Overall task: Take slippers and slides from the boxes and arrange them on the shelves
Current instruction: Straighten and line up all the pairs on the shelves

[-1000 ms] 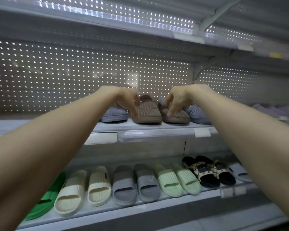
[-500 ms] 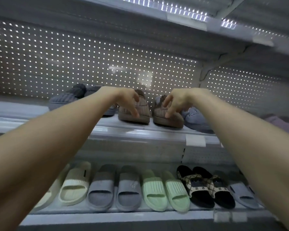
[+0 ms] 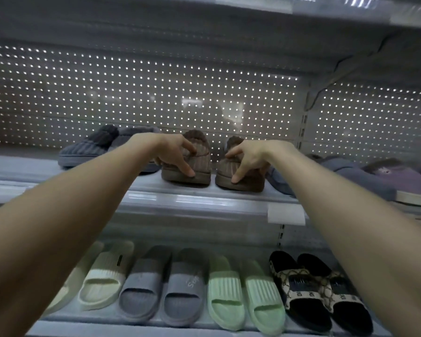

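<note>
The pair being set out is two brown ribbed-fabric slippers with fluffy collars, side by side on the grey metal upper shelf (image 3: 156, 184), toes to the front edge. The left hand (image 3: 178, 156) grips the left brown slipper (image 3: 202, 166), thumb on top of the upper and forefinger curled down to the sole rim. The right hand (image 3: 247, 159) mirrors it on the right brown slipper (image 3: 249, 184), thumb on the upper and forefinger at the sole. Both soles look flat on the shelf with a narrow gap between them, so I'd judge this a squaring-up hold, which lets each shoe be nudged without tipping.

They sit in the slot between the dark grey knitted slippers (image 3: 88, 152) on the left and the blue-grey felt slippers (image 3: 365, 181) on the right, like with like. A purple fuzzy slipper (image 3: 399, 171) lies further along.

The lower shelf (image 3: 95, 329) holds the slides in matched pairs: cream ribbed slides (image 3: 102, 285), grey rubber slides (image 3: 182, 288), pale green ribbed slides (image 3: 229, 293) and black slides with patterned straps (image 3: 301, 288).

As for writing, one grey slide shows raised letters beginning "Sup" (the rest curves out of sight). The patterned straps carry lettering too blurred to read, and the white price tag (image 3: 286, 214) on the shelf edge looks blank from here.
</note>
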